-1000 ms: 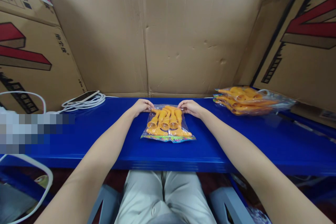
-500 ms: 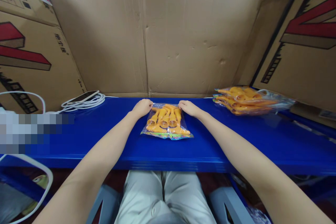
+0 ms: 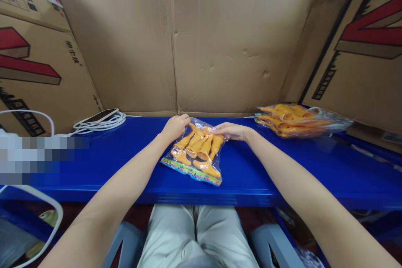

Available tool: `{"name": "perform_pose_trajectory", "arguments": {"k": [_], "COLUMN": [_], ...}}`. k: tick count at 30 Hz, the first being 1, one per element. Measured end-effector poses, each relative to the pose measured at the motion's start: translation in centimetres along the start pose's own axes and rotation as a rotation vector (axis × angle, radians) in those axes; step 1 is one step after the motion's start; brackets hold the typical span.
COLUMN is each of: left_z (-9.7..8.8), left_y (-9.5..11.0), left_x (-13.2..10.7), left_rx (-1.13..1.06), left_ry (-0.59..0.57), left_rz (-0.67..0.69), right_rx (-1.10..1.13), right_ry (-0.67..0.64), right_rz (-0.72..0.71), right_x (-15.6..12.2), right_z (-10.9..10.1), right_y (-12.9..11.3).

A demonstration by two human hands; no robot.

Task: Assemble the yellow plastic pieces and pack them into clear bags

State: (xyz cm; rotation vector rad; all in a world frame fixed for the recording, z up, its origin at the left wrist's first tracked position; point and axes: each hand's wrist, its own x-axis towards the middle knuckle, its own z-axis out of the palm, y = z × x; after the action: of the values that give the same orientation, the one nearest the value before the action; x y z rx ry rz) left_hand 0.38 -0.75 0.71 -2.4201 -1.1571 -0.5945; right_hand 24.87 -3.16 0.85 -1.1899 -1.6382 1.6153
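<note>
A clear plastic bag (image 3: 194, 153) full of orange plastic pieces lies tilted on the blue table (image 3: 125, 163), its coloured bottom edge toward me. My left hand (image 3: 175, 127) is closed on the bag's top left corner. My right hand (image 3: 230, 130) pinches the bag's top right corner, fingers pointing left. Both forearms reach in from the bottom of the view.
A stack of similar filled bags (image 3: 292, 119) lies at the right on the table. A phone (image 3: 99, 116) rests on coiled white cable (image 3: 103, 123) at the left. Cardboard walls (image 3: 226, 50) enclose the back and both sides. My knees show below the table edge.
The bag has been lifted at its top and turned, so it now lies slanted with its bottom edge nearer me and to the left. Both hands stayed on its top corners.
</note>
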Motion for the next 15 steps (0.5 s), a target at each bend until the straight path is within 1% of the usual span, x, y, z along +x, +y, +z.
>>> {"name": "perform_pose_trajectory", "arguments": {"k": [4, 7, 9, 11, 15], "left_z": [0.0, 0.2, 0.3, 0.5, 1.0], "left_y": [0.5, 0.6, 0.3, -0.3, -2.2], "left_x": [0.1, 0.1, 0.1, 0.0, -0.4], "left_rx": [-0.034, -0.141, -0.231, -0.295, -0.325], "left_ry": [0.028, 0.072, 0.149, 0.230, 0.316], "left_rz": [0.038, 0.035, 0.007, -0.050, -0.216], "right_rx": [0.054, 0.071, 0.073, 0.088, 0.223], "right_ry": [-0.056, -0.066, -0.015, 0.060, 0.237], "right_rz": [0.060, 0.085, 0.091, 0.068, -0.081], "right_x": [-0.5, -0.4, -0.3, -0.1, 0.2], "right_z": [0.7, 1.2, 1.3, 1.0, -0.3], "right_y": [-0.4, -0.6, -0.7, -0.8, -1.2]}}
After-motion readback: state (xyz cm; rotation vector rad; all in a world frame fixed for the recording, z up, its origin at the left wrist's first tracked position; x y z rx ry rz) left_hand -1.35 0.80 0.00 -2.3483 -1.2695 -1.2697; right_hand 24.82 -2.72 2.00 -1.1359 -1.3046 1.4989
